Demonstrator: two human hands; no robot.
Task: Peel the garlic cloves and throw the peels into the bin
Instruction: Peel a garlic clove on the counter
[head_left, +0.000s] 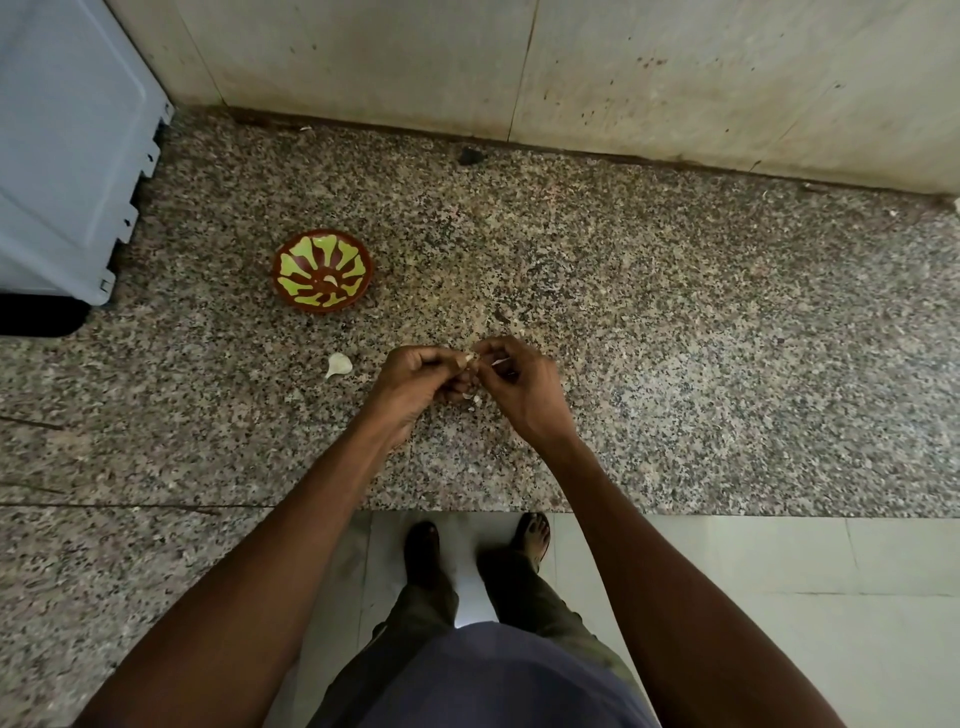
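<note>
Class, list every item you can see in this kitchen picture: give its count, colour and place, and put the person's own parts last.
Counter: one, speckled granite, running below the wall.
Bowl: one, brown with green pattern, on the counter, left of the hands; one pale piece inside.
Loose garlic clove: one, white, on the counter between bowl and left hand.
Held garlic clove: one, whitish, between the two hands.
Peel scraps: a few, pale, on the counter under the hands.
Appliance: one, grey, far left.
Left hand: one, pinching the held clove.
Right hand: one, pinching at the clove's skin.
Feet: two, on the pale floor tiles.
</note>
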